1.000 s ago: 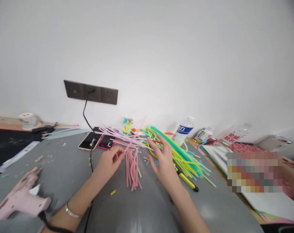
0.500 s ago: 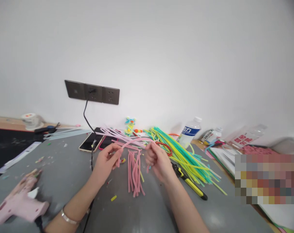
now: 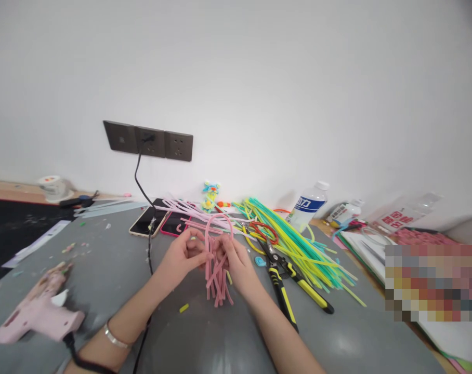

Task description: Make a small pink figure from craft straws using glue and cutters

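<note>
A pink pipe cleaner (image 3: 219, 216), bent into a narrow upright arch, is between my two hands. My left hand (image 3: 187, 253) pinches its left leg with thumb and fingers. On the other leg, my right hand (image 3: 233, 255) is closed, with its fingertips partly hidden. Directly below and behind the fingers lies a bunch of short pink pipe cleaners (image 3: 219, 292) on the grey table (image 3: 205, 343). Black-and-yellow-handled pliers (image 3: 279, 267) lie open to the right of my right hand.
Green and yellow pipe cleaners (image 3: 298, 244) and red-handled scissors (image 3: 267, 231) lie right of centre. Phones (image 3: 147, 221) are at the back left. A pink glue gun (image 3: 39, 314) with a cord rests at the left. A bottle (image 3: 309, 205) stands near the wall.
Both hands have come closer together and lower over the pink bunch. The pipe cleaner has gone from a wide bow to a narrow arch. The pliers now show fully.
</note>
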A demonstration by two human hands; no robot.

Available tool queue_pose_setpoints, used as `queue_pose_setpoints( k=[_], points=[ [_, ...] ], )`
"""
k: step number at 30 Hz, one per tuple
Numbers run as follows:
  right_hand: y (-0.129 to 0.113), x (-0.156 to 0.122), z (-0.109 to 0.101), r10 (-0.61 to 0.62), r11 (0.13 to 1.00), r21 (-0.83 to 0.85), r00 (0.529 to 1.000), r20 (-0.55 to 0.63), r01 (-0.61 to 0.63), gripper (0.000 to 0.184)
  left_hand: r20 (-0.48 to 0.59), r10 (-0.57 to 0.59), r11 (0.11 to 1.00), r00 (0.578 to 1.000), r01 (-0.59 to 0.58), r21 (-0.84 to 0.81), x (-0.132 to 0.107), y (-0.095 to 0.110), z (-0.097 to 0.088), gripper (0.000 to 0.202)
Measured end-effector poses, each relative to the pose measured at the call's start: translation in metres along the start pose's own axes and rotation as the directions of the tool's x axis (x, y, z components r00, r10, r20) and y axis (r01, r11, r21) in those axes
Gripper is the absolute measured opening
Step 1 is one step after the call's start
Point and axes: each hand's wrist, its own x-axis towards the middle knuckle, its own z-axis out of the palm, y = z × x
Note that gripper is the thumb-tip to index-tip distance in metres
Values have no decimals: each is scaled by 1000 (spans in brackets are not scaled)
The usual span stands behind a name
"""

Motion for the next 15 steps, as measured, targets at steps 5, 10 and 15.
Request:
queue_pose_setpoints(
  k=[5, 10, 15],
  points=[
    [-8, -5, 3, -83, 993, -77, 993, 79, 89, 40, 150, -111, 993, 982, 117, -29, -5, 0, 4, 46],
    [-7, -6, 5, 0, 995, 102, 970, 243, -26, 33, 216, -142, 990, 966, 141, 20, -7, -3, 4, 45],
    [-7, -3, 0, -41, 995, 99, 987, 158, 25, 35, 258, -154, 986, 954, 131, 104, -7, 0, 4, 33]
  ],
)
